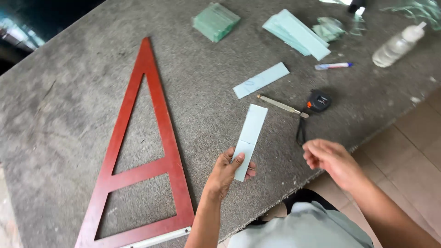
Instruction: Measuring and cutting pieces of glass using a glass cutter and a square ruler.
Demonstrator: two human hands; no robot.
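Grey felt-covered workbench [69, 105] w/ glass-cutting gear: person is holding up a narrow pale-green glass strip [250, 140].

Left hand [227, 172] is gripping strip's near end, thumb on top, fingers curled behind; strip is pointing far, faint line across its mid. Right hand [328, 158] is hovering just right of it, loosely curled, empty, blurred. Probably mid-step btwn scoring & snapping; next move would need right hand pinching far part beside the line. Cutter [281, 106], tape measure [318, 101], another strip [261, 80] lying farther off; red triangle frame [138, 170] at left.
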